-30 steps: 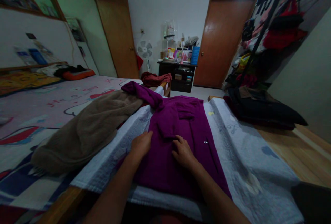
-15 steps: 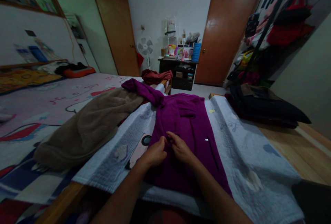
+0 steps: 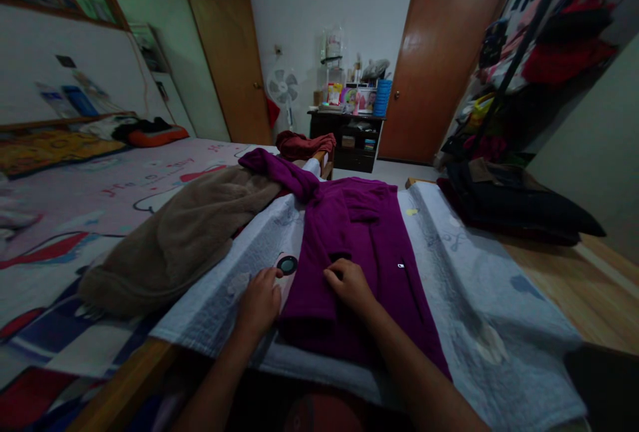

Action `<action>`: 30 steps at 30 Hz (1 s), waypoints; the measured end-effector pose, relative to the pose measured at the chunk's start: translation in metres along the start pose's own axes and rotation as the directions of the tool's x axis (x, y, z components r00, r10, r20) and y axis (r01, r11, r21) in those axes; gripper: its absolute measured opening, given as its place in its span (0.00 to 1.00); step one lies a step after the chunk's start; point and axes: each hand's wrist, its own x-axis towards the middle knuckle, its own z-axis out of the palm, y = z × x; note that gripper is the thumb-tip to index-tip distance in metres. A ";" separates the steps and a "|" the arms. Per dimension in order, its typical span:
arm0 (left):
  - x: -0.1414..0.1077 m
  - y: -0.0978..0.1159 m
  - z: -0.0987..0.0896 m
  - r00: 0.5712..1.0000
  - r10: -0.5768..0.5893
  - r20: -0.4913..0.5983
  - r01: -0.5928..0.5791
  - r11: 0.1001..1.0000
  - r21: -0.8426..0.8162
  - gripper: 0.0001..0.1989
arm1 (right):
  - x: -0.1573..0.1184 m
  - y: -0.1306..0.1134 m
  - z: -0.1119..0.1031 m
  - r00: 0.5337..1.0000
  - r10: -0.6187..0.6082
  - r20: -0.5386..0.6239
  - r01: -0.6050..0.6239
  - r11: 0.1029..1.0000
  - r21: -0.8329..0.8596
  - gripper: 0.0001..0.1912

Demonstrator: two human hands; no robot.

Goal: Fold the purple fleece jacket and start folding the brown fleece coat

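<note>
A purple jacket [image 3: 359, 239] with a zipped pocket lies spread in front of me, one sleeve folded down its left side and the other stretched out at the far left. My right hand [image 3: 349, 282] rests on the jacket near the folded sleeve's cuff, with thumb and fingers pinched on the fabric. Beside the jacket's left edge, my left hand [image 3: 260, 300] is over the lower part of a pink phone [image 3: 288, 279] with a round dark camera. Its thumb and forefinger are apart, and the hand covers much of the phone.
A pale quilted cover [image 3: 479, 299] lies under the jacket. To the left is a brown fleecy garment [image 3: 184, 239] beside a patterned bed [image 3: 164, 172]. Folded dark clothes [image 3: 514, 202] are stacked on the right, and a reddish cloth [image 3: 302, 144] sits at the far end.
My left hand has moved left off the jacket to the phone. The right hand stays at about the same place, and the folded sleeve now lies flatter along the jacket's left side.
</note>
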 end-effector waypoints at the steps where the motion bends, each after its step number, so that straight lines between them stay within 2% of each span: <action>1: -0.003 -0.006 0.004 1.000 0.025 -0.009 -0.024 0.994 0.106 0.16 | 0.000 0.001 -0.003 0.998 0.028 -0.064 -0.027 0.999 0.019 0.10; 4: -0.012 -0.011 0.012 0.999 0.022 0.039 -0.034 0.947 0.320 0.20 | -0.001 0.011 -0.016 0.978 0.092 -0.186 -0.083 0.995 0.057 0.08; 9: -0.017 0.004 0.014 0.994 -0.059 0.093 0.013 0.903 0.429 0.30 | -0.004 0.039 -0.048 0.961 0.172 -0.215 -0.176 0.984 0.003 0.07; 11: -0.017 0.008 0.014 0.992 -0.075 0.097 0.023 0.892 0.451 0.32 | -0.005 0.048 -0.058 0.960 0.201 -0.194 -0.219 0.973 -0.072 0.05; 14: -0.013 0.009 0.014 0.990 -0.104 0.098 0.045 0.879 0.475 0.31 | -0.008 0.053 -0.061 0.974 0.216 -0.068 -0.226 0.943 -0.244 0.07; 16: -0.011 0.008 0.014 0.987 -0.122 0.102 0.059 0.879 0.473 0.31 | -0.010 0.047 -0.056 0.980 0.199 -0.021 -0.192 0.904 -0.382 0.09; 18: -0.009 0.008 0.013 0.985 -0.126 0.116 0.060 0.885 0.461 0.31 | -0.012 0.036 -0.048 0.987 0.149 -0.056 -0.157 0.850 -0.503 0.11; 20: -0.007 0.008 0.012 0.982 -0.134 0.132 0.060 0.889 0.454 0.30 | -0.014 0.023 -0.040 0.996 0.053 -0.071 -0.084 0.825 -0.559 0.16; 21: -0.006 0.009 0.011 0.981 -0.141 0.136 0.064 0.889 0.453 0.30 | -0.014 0.017 -0.036 0.999 -0.011 -0.041 -0.013 0.832 -0.555 0.19; 23: -0.004 0.011 0.008 0.978 -0.152 0.142 0.075 0.894 0.442 0.29 | -0.016 0.006 -0.028 0.986 -0.143 0.086 0.167 0.865 -0.473 0.25; 25: -0.001 0.012 0.004 0.974 -0.157 0.162 0.081 0.914 0.398 0.28 | -0.018 -0.004 -0.021 0.942 -0.250 0.226 0.314 0.893 -0.322 0.27; 28: 0.004 0.010 -0.003 0.958 -0.198 0.208 0.136 0.950 0.281 0.26 | -0.023 -0.020 -0.010 0.863 -0.350 0.365 0.419 0.899 -0.128 0.25; 30: 0.007 0.006 -0.008 0.943 -0.239 0.232 0.197 0.962 0.191 0.26 | -0.025 -0.031 -0.003 0.827 -0.356 0.435 0.437 0.894 -0.100 0.21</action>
